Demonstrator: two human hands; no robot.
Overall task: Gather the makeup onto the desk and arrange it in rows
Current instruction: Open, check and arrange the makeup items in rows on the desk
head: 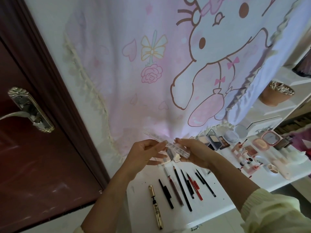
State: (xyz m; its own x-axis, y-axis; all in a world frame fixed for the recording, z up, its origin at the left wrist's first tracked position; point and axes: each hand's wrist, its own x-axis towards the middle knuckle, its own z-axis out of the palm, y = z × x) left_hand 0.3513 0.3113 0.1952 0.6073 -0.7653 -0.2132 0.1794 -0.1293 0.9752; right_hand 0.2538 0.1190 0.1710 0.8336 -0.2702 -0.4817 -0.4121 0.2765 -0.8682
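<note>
Both forearms reach forward above the table (220,201). The left hand (146,153) pinches one end of a clear plastic case (178,149), and the right hand (196,154) grips the other end. Below them, the label on the gold mascara (155,208) is unreadable.

A dark red-brown door (33,165) with an ornate metal lever handle (25,111) stands at the left in a matching frame (55,81). A strip of white wall (53,36) lies beside it. A pink cloth (127,81) printed with a cartoon rabbit, hearts and a rose hangs down to the white surface (218,204). White shelves (277,113) at the right hold a bowl of cotton swabs (276,96). The light is soft and dim.
</note>
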